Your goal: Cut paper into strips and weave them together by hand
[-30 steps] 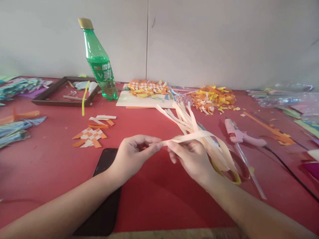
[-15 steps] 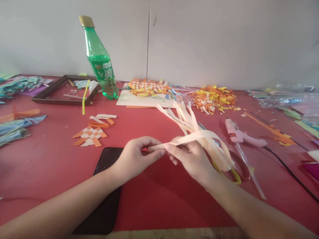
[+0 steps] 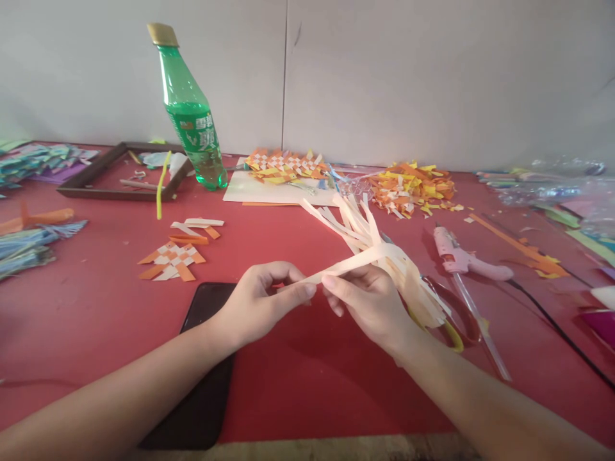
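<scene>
A long cream paper strip (image 3: 358,259) is stretched between my two hands above the red table. My left hand (image 3: 266,298) pinches its near end between thumb and fingers. Close beside it, my right hand (image 3: 365,298) grips the same strip, which arches over that hand to the right. Behind my right hand lies a bundle of loose cream paper strips (image 3: 353,214). Scissors with a yellow and red handle (image 3: 451,336) lie partly under the bundle. A small orange and white woven paper piece (image 3: 173,261) rests left of my hands, with short strips beyond it.
A black phone (image 3: 192,403) lies under my left forearm. The green bottle (image 3: 192,134) stands by a dark frame (image 3: 110,194). At right are a pink glue gun (image 3: 461,259) and its cable. Orange and yellow folded paper (image 3: 413,186) is heaped near the wall.
The strip's loop over my right hand has flattened and shifted left. My right thumb has moved slightly right along the strip, leaving a wider gap between the thumbs.
</scene>
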`<state>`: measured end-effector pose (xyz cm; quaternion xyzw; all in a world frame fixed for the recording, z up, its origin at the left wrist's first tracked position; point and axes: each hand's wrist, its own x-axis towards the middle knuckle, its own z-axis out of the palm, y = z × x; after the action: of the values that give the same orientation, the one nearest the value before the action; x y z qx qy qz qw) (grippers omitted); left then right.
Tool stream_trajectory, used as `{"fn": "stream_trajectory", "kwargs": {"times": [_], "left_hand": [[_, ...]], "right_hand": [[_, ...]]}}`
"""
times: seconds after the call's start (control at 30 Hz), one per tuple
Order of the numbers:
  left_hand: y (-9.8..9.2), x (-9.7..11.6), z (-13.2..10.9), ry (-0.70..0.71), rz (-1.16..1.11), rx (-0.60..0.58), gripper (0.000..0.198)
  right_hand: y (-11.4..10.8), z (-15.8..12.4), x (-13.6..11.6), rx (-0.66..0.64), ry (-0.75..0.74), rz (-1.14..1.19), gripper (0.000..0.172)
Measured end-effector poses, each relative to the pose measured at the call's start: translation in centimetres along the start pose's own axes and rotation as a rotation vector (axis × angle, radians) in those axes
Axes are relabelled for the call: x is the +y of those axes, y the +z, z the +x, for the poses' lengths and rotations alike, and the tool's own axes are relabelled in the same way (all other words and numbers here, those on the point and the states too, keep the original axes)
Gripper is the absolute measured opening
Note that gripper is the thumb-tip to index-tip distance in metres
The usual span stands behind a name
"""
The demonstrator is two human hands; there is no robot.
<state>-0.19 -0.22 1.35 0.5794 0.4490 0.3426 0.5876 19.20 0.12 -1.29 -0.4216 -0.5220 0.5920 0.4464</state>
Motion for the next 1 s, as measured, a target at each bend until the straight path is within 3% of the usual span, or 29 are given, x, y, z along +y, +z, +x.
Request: {"fn": "stream_trajectory", "kwargs": {"times": [0.13, 0.3, 0.4, 0.5, 0.63, 1.0], "left_hand": [[0.0, -0.5, 0.3, -0.025, -0.122, 0.082, 0.029], [-0.4, -1.1, 1.2, -0.044, -0.351, 0.326, 0.021], [-0.3, -1.0, 1.1, 0.019, -0.320, 0.406, 0.016], [0.2, -0.7, 0.6, 0.101, -0.121, 0.296, 0.021], [0.6, -0.5, 0.1, 0.090, 0.067, 0.090, 0.021], [0.2, -0.3, 0.2, 0.060, 0.003, 0.049, 0.019]], "right_hand": [[-0.2, 0.4, -0.2, 0.057, -0.029, 0.045, 0.017], [-1.4, 1.2, -1.1, 0.285, -0.062, 0.147, 0.023], [-1.7, 1.0, -1.2, 0.306, -0.087, 0.088, 0.024], [-1.0, 0.3, -1.1, 0.172, -0.070, -0.045, 0.024], [0.3, -0.2, -1.4, -0.017, -0.065, -0.115, 0.015], [-0.4, -0.1, -0.7, -0.003, -0.090, -0.090, 0.009]]}}
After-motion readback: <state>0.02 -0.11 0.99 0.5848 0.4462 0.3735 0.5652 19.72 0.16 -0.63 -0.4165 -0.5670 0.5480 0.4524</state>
